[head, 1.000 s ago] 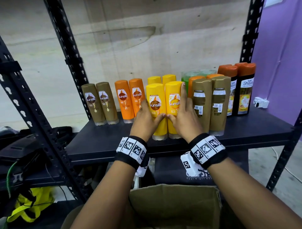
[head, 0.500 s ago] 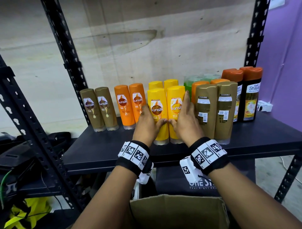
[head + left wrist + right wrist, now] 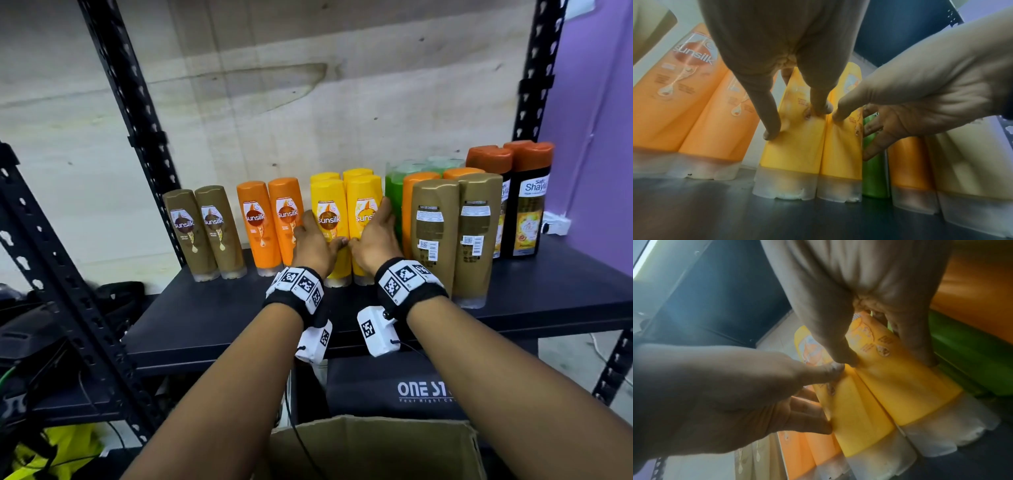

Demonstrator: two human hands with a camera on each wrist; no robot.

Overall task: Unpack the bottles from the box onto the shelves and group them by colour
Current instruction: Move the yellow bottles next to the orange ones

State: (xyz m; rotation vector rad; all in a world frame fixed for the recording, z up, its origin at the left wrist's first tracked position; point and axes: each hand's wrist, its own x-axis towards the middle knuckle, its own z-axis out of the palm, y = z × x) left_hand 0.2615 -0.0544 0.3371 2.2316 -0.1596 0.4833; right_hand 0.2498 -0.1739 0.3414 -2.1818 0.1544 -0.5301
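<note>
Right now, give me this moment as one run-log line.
step: grouping yellows | left hand: presses left yellow plastic bottle | right hand: presses right yellow plastic bottle | black metal shelf: bottles upright

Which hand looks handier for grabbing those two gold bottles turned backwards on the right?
Right, probably. The right hand presses the right yellow bottle, nearest the backwards gold bottles; the left hand presses the left yellow bottle, farther off beside the orange bottles.
</note>
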